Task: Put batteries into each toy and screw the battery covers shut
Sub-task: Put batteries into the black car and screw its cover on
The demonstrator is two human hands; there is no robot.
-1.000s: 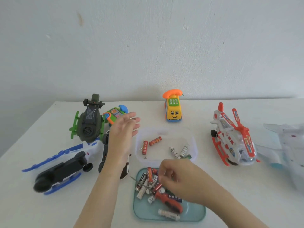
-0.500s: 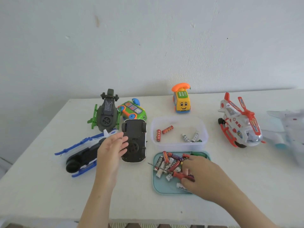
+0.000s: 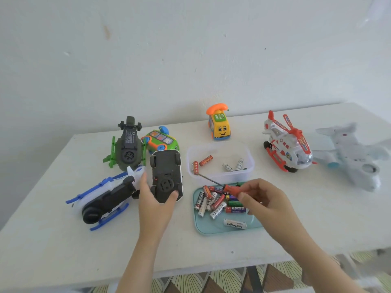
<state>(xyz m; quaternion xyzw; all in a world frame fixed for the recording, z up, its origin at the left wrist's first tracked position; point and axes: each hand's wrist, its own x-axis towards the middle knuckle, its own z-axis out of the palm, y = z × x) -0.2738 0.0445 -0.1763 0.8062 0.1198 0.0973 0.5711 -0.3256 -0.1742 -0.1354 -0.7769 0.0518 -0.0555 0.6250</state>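
Fingers (image 3: 144, 183) of the left hand (image 3: 155, 200) are laid along the left flank of the toy car (image 3: 166, 173), while the thumb is hooked over its near right corner, so the car is gripped at its near end; the car is turned belly up on the white table (image 3: 63, 240), its dark underside and round battery cover exposed. A red-handled screwdriver (image 3: 229, 189) is pinched between the thumb and curled fingertips of the right hand (image 3: 265, 200), which is held above the teal tray (image 3: 211, 230); the thin shaft is slanted up and to the left, its tip ending at the near wall of the clear tub (image 3: 250, 163). Loose batteries (image 3: 211, 203) are heaped in the tray beneath the handle, and a few more are seen inside the tub. Just left of the car, a blue helicopter (image 3: 105, 197) is lain upside down, touched by the back of the left hand, with a green helicopter (image 3: 127, 149) and a green bus (image 3: 161, 141) behind. A yellow phone car (image 3: 220, 126), a red helicopter (image 3: 285, 144) and a white plane (image 3: 355, 157) are stood farther right
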